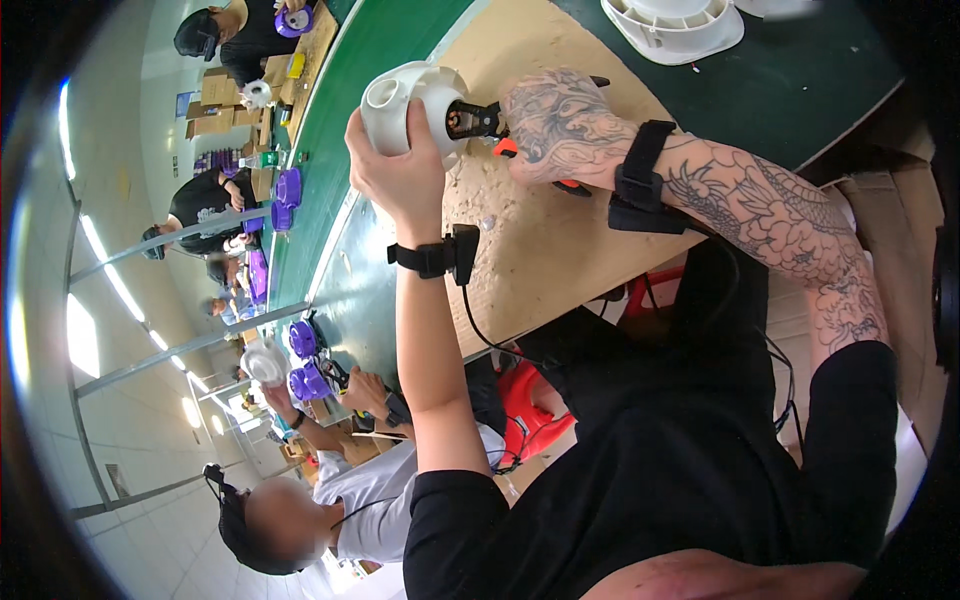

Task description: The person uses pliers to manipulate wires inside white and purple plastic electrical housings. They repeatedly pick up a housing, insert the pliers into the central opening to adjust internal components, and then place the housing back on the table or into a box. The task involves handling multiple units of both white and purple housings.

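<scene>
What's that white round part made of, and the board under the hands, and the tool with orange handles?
White part: looks like moulded plastic, smooth with a soft sheen and crisp ribs. Board: seems to be cardboard or fibreboard, matt tan, scuffed and pitted. Tool: dark jaws, probably metal; the orange grips look plastic or rubber, mostly hidden by the right hand.

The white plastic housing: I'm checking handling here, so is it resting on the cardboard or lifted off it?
Lifted. The left hand grips the white plastic housing above the cardboard, while the right hand holds pliers to it.
</scene>
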Motion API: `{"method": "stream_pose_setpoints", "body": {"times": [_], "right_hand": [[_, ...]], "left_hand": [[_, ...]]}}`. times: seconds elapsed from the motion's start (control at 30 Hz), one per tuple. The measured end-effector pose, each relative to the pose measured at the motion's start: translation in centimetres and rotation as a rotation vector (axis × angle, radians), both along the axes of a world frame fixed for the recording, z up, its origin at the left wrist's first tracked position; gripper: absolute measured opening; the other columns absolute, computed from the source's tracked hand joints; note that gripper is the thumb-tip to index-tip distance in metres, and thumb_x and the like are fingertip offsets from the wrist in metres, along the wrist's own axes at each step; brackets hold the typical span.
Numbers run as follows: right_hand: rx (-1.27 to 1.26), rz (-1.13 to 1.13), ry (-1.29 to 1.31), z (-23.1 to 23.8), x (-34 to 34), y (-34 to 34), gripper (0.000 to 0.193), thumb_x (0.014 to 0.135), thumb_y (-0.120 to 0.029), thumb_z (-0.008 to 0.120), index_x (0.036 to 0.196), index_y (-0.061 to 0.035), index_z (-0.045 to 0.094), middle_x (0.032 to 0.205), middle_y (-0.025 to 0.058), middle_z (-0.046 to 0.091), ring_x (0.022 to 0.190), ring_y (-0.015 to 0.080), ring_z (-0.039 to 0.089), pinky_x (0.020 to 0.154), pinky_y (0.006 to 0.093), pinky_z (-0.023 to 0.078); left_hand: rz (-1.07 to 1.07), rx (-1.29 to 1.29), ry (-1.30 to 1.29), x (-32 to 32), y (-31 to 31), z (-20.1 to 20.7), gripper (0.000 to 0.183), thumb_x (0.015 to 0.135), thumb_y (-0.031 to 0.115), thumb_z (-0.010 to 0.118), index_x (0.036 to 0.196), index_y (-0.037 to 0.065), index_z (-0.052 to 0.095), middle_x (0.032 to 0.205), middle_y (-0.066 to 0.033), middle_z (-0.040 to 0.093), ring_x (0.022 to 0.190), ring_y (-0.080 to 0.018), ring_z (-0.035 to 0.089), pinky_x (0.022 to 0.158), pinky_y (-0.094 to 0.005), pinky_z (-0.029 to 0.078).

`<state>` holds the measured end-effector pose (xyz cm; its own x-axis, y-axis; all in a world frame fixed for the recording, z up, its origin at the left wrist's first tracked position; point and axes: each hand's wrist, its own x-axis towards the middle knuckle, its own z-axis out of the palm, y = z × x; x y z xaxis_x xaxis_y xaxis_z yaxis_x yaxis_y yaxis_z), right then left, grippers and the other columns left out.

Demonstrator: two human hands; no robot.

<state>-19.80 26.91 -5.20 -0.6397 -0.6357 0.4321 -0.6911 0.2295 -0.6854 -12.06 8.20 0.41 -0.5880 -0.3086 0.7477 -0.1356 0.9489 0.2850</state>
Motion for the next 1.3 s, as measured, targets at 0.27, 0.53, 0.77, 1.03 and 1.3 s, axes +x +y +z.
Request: {"method": "stream_pose_setpoints", "body": {"times": [0.27,0.53,0.77,1.03,1.3], "right_hand": [[0.403,0.267,-0.499,4.6,-1.7,0.2,0.036,0.071,-0.035,0.067,0.063,0.0002,0.064,0.058,0.0166,0.057,0.056,0.0344,0.057,0.059,0.0404,0.047],[-0.005,0.002,0.018,1.3,-0.9,0.5,0.04,0.068,-0.04,0.071,0.078,-0.0005,0.072,0.077,0.0181,0.07,0.077,0.0347,0.069,0.075,0.0439,0.053],[0.245,0.352,-0.63,2.6,-4.7,-1.2,0.036,0.066,-0.04,0.068,0.072,-0.0049,0.065,0.07,0.0154,0.063,0.069,0.0281,0.062,0.066,0.0421,0.047],[0.161,0.314,-0.394,2.7,-2.1,0.6,0.043,0.078,-0.047,0.065,0.067,-0.0055,0.061,0.064,0.0095,0.058,0.062,0.0254,0.057,0.066,0.0373,0.046],[0.225,-0.015,-0.137,1.8,-1.8,-2.4,0.051,0.074,-0.05,0.067,0.074,0.0006,0.067,0.072,0.0188,0.065,0.07,0.033,0.062,0.071,0.0429,0.049]], "left_hand": [[0.011,-0.091,-0.047,-1.1,-1.0,0.5,0.053,0.082,0.036,0.084,0.112,-0.005,0.067,0.098,-0.0205,0.074,0.09,-0.0334,0.074,0.083,-0.0424,0.056],[-0.004,0.015,-0.077,-2.6,-1.2,1.9,0.054,0.081,0.04,0.084,0.106,-0.006,0.07,0.095,-0.0208,0.074,0.087,-0.0342,0.073,0.082,-0.043,0.056],[-0.021,-0.11,-0.171,-4.7,-1.3,2.6,0.055,0.081,0.041,0.082,0.11,-0.004,0.069,0.097,-0.0193,0.075,0.09,-0.0363,0.072,0.085,-0.0436,0.054],[0.186,-0.18,-0.229,-5.3,-1.2,1.1,0.075,0.081,0.058,0.076,0.121,-0.005,0.065,0.11,-0.0252,0.072,0.103,-0.0403,0.07,0.092,-0.0474,0.053],[0.246,-0.102,-0.237,-7.8,-0.4,1.5,0.086,0.076,0.07,0.075,0.116,-0.005,0.068,0.11,-0.0254,0.073,0.105,-0.0409,0.07,0.092,-0.0491,0.054]]}}
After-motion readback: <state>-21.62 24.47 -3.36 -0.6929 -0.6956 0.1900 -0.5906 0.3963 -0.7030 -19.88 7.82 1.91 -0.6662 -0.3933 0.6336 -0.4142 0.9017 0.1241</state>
